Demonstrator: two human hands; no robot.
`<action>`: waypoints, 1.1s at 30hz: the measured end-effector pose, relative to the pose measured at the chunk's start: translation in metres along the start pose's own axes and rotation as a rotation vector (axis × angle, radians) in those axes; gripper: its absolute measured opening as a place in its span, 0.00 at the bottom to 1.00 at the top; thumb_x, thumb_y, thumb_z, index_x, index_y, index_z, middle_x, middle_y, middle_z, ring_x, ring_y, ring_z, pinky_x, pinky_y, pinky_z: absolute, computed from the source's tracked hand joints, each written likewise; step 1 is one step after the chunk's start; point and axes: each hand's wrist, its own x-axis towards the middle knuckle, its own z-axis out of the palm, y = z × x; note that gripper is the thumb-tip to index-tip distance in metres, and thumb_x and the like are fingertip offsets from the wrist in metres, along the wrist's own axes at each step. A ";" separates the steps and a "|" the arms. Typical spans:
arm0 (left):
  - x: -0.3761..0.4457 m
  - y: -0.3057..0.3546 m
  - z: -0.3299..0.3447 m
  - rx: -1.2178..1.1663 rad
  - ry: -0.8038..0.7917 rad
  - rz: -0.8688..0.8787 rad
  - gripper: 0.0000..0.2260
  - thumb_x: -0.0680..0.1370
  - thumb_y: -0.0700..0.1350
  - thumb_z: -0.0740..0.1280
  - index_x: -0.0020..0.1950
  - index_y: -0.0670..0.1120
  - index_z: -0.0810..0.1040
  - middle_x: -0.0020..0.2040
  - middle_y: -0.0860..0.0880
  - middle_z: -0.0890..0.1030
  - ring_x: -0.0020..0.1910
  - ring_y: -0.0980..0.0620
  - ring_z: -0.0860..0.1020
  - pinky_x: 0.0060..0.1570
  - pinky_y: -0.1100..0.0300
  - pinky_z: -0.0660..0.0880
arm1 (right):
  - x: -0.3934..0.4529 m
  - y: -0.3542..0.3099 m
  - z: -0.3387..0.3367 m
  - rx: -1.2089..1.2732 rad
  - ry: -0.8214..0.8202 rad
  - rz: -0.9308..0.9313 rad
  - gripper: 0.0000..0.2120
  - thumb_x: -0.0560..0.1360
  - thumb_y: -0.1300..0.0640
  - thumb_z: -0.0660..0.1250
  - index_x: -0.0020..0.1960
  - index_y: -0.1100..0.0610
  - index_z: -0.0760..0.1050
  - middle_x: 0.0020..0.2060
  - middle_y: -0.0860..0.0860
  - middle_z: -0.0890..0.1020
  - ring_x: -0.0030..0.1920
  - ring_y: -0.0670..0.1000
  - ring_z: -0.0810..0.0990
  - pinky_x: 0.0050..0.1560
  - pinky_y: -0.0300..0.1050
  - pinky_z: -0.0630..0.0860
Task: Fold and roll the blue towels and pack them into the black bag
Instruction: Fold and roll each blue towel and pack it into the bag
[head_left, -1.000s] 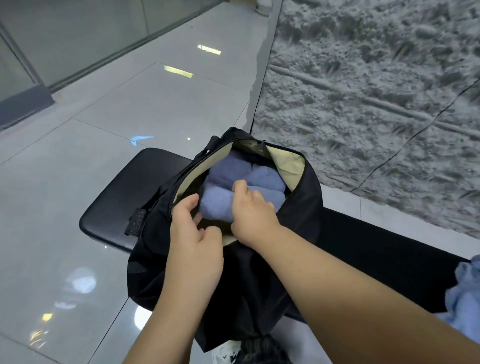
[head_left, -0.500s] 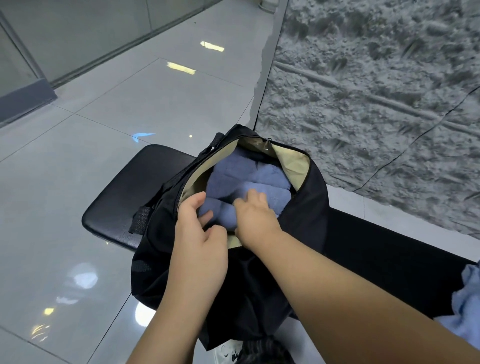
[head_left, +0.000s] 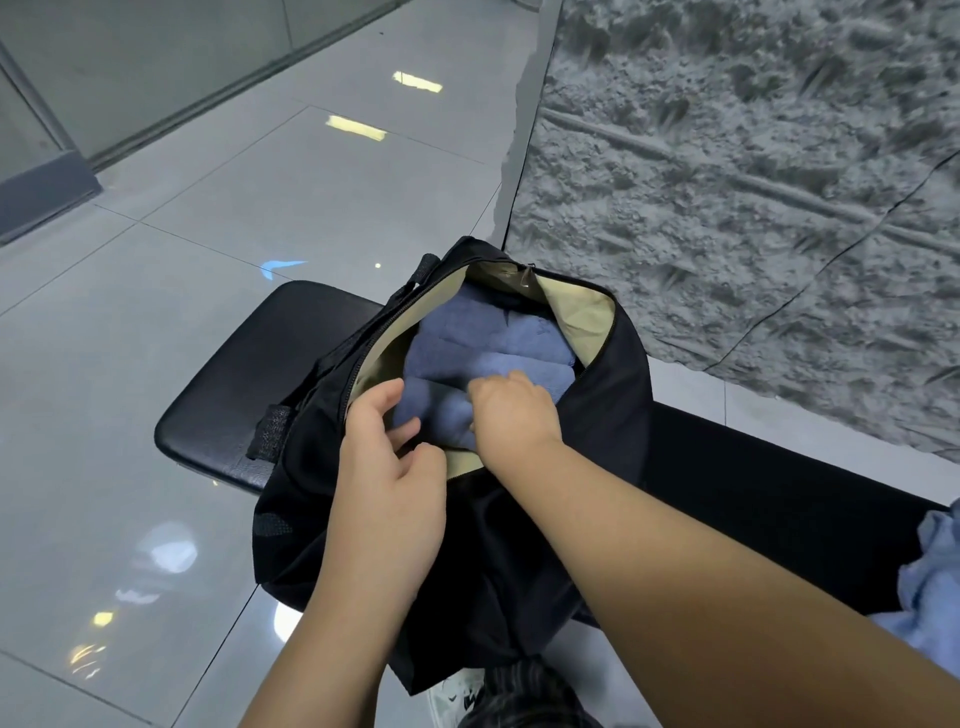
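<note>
Blue towels (head_left: 488, 348), rolled into soft bundles, sit packed side by side inside the black bag (head_left: 613, 395), filling most of its open mouth, where the beige lining (head_left: 582, 317) shows along the far rim. We see the bag resting on a black padded bench (head_left: 218, 395) with its lower part hanging over the near edge toward us. Our left hand (head_left: 389, 462) is at the near left rim of the opening; its thumb and forefinger are curled over the edge of the lining and touch the nearest towel roll (head_left: 441, 415), so it appears to grip the rim, though we cannot tell how firmly. Our right hand (head_left: 511, 415) reaches into the opening from the near side, its fingers bent down onto that same roll and hidden behind the knuckles, so we cannot tell whether they pinch the cloth or only press on it. The two hands lie just beside each other, almost touching. At the right edge of the view a loose blue towel (head_left: 935, 577) lies crumpled on the bench, well apart from the bag. Behind the bench stands a rough grey wall (head_left: 753, 182), and to the left stretches a glossy tiled floor (head_left: 182, 218) with reflected lights. Below the bag, at the bottom edge, part of a white shoe (head_left: 454, 696) shows
</note>
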 end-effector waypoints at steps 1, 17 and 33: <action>-0.001 0.000 0.000 0.003 -0.001 0.001 0.21 0.76 0.35 0.58 0.62 0.56 0.65 0.57 0.63 0.70 0.57 0.67 0.72 0.45 0.68 0.71 | 0.000 -0.001 0.000 -0.008 0.006 -0.006 0.13 0.73 0.63 0.65 0.57 0.56 0.70 0.54 0.52 0.76 0.60 0.54 0.68 0.48 0.43 0.62; -0.006 0.002 0.007 0.124 -0.045 -0.007 0.20 0.77 0.37 0.58 0.67 0.52 0.66 0.65 0.54 0.70 0.57 0.67 0.71 0.40 0.73 0.70 | -0.024 -0.002 -0.002 0.241 -0.056 0.130 0.17 0.74 0.66 0.64 0.60 0.60 0.65 0.52 0.55 0.78 0.52 0.56 0.78 0.39 0.45 0.70; -0.007 0.007 0.021 0.410 -0.190 -0.078 0.23 0.78 0.41 0.58 0.73 0.47 0.65 0.69 0.51 0.71 0.65 0.54 0.70 0.52 0.64 0.63 | -0.062 0.017 -0.014 0.208 0.022 -0.022 0.09 0.78 0.57 0.59 0.56 0.57 0.72 0.52 0.52 0.80 0.53 0.54 0.77 0.51 0.45 0.65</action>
